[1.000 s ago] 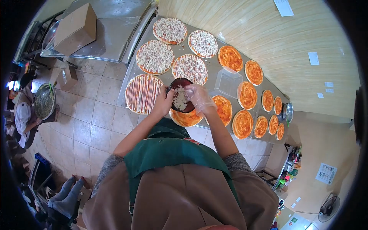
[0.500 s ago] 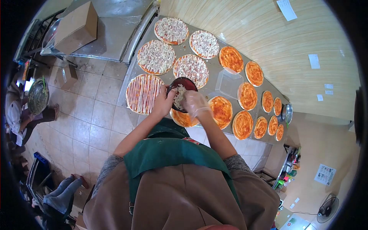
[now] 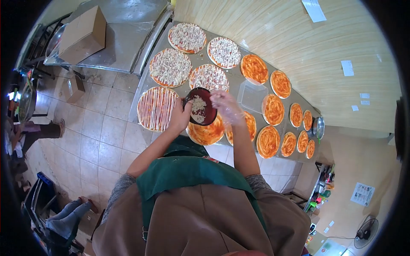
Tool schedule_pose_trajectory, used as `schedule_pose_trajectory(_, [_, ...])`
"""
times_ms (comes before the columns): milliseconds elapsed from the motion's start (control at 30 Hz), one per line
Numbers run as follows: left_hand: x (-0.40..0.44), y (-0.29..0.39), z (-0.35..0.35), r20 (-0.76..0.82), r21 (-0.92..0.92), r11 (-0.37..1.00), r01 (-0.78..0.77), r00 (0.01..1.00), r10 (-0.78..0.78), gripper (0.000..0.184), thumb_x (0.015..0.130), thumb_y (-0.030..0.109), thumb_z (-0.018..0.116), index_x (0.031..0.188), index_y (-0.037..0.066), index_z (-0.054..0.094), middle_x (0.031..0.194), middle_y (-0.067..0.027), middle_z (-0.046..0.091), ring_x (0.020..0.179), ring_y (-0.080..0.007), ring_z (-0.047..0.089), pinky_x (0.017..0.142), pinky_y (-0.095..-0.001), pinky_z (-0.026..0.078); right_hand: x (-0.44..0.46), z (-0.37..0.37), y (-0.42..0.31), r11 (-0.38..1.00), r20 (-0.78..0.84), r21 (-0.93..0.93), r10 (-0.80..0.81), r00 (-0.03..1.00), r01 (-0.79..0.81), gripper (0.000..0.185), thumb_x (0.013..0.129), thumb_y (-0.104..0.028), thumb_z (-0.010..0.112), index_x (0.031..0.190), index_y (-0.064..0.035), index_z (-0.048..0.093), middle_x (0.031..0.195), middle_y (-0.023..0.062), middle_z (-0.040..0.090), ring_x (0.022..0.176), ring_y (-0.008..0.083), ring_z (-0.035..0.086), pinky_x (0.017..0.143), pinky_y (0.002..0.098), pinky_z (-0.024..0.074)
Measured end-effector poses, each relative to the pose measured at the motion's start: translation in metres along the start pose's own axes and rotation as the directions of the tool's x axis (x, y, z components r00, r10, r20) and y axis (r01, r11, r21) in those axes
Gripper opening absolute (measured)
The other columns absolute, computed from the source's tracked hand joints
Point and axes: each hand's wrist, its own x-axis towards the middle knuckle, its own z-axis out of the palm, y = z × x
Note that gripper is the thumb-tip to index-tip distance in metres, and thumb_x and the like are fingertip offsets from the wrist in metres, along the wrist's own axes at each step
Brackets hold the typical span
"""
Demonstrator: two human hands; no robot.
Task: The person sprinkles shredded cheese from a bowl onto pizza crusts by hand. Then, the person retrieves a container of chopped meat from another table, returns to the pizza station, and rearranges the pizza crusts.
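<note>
My left hand (image 3: 181,114) grips a dark red bowl (image 3: 209,114) by its left rim. White crumbly topping, perhaps grated cheese (image 3: 197,103), lies in the bowl. In a clear plastic glove, my right hand (image 3: 225,105) is just right of the bowl, fingers drawn together; what they hold is hard to make out. A pizza base striped with white sauce (image 3: 154,112) lies left of the bowl. Beyond it is a pizza base sprinkled with white topping (image 3: 209,77). A base with only red sauce (image 3: 206,134) is partly under the bowl.
Several more bases cover the metal table (image 3: 143,82), red-sauced ones (image 3: 273,109) to the right. A clear plastic container (image 3: 253,94) lies among them. At the far end stands a metal bowl (image 3: 319,127). A cardboard box (image 3: 83,36) sits on another table. People are at left.
My right hand has come out of the bowl and moved right and slightly up. The bowl now shows more of its inside. At left, a person's basin has shifted toward the edge.
</note>
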Motion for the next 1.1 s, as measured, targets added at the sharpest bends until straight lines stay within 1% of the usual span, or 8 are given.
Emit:
schedule_pose_trajectory(100, [0.0,0.001,-0.007,-0.006,0.004,0.997,0.08,0.997,-0.08,0.046,0.091,0.036,0.047,0.116,-0.002,0.043,0.092,-0.0222,0.062,0.087,-0.0331,0.062,0.079,-0.0389,0.046,0.043,-0.055,0.008,0.951,-0.249,-0.3,-0.011,0.968,-0.067,0.016,0.085,-0.01,0.057,0.096,-0.0004,0.063,0.076,0.002,0.06,0.069,0.0077,0.054,0.062,0.0214,0.0441])
schedule_pose_trajectory(233, [0.004,-0.018,-0.01,-0.032,-0.027,0.999,0.028,0.999,-0.028,0.047,0.09,0.036,0.046,0.118,-0.001,0.042,0.093,-0.0212,0.063,0.089,-0.0316,0.062,0.081,-0.0377,0.045,0.111,-0.131,0.054,0.359,-0.318,-0.909,-0.268,0.909,-0.212,0.023,0.08,-0.024,0.06,0.086,-0.0038,0.068,0.077,0.0083,0.066,0.067,0.0175,0.061,0.061,0.0319,0.0491])
schedule_pose_trajectory(400, [0.002,-0.024,-0.024,-0.065,-0.061,0.997,0.05,0.996,-0.054,0.045,0.091,0.034,0.046,0.119,-0.002,0.042,0.097,-0.0196,0.062,0.092,-0.028,0.06,0.084,-0.0357,0.044,0.135,-0.141,0.045,-0.412,-0.214,-0.866,-0.206,0.955,-0.283,0.022,0.076,-0.028,0.059,0.085,-0.012,0.071,0.09,0.0092,0.069,0.083,0.0272,0.066,0.074,0.0385,0.0516])
schedule_pose_trajectory(500, [-0.003,-0.014,-0.037,-0.088,-0.101,0.994,0.045,0.995,-0.054,0.042,0.093,0.032,0.044,0.119,-0.001,0.042,0.099,-0.0163,0.06,0.094,-0.0237,0.057,0.087,-0.0336,0.042,0.124,-0.124,0.023,0.108,-0.412,-0.911,-0.296,0.862,-0.399,0.024,0.078,-0.024,0.056,0.086,-0.0062,0.07,0.092,0.0168,0.067,0.089,0.0319,0.065,0.081,0.0409,0.0504])
schedule_pose_trajectory(700, [-0.006,-0.016,-0.057,-0.217,-0.123,0.992,0.041,0.974,-0.067,0.042,0.093,0.031,0.043,0.119,-0.002,0.041,0.102,-0.017,0.058,0.096,-0.0229,0.055,0.088,-0.0324,0.041,0.169,-0.148,0.026,-0.512,-0.095,-0.833,-0.245,0.965,-0.212,0.022,0.078,-0.024,0.055,0.082,-0.0104,0.071,0.088,0.0145,0.067,0.083,0.0282,0.066,0.073,0.0405,0.0514])
schedule_pose_trajectory(800, [-0.005,-0.022,-0.065,-0.263,-0.087,0.995,0.045,0.962,-0.067,0.043,0.093,0.032,0.042,0.12,-0.002,0.041,0.103,-0.0172,0.057,0.096,-0.0236,0.054,0.088,-0.0324,0.04,0.16,-0.097,-0.001,0.031,-0.306,-0.949,-0.331,0.893,-0.314,0.022,0.079,-0.023,0.053,0.082,-0.0097,0.07,0.088,0.0152,0.067,0.084,0.0298,0.065,0.075,0.041,0.0511])
schedule_pose_trajectory(900, [-0.009,-0.016,-0.073,-0.273,-0.082,0.995,0.056,0.959,-0.076,0.044,0.093,0.033,0.041,0.12,-0.002,0.042,0.104,-0.0174,0.057,0.097,-0.0244,0.054,0.089,-0.0326,0.04,0.186,-0.083,0.008,-0.258,0.007,-0.962,-0.354,0.935,-0.09,0.022,0.078,-0.022,0.053,0.083,-0.0101,0.07,0.089,0.0162,0.067,0.085,0.0312,0.065,0.077,0.0397,0.0516])
schedule_pose_trajectory(1100, [-0.013,-0.03,-0.083,-0.312,-0.147,0.989,-0.015,0.95,-0.032,0.041,0.092,0.032,0.044,0.118,0.0,0.046,0.105,-0.0187,0.059,0.099,-0.0246,0.055,0.089,-0.0325,0.04,0.186,-0.028,0.002,-0.384,0.06,-0.922,-0.271,0.961,-0.051,0.024,0.081,-0.024,0.051,0.086,-0.0097,0.07,0.088,0.0169,0.066,0.085,0.0319,0.065,0.078,0.039,0.0512])
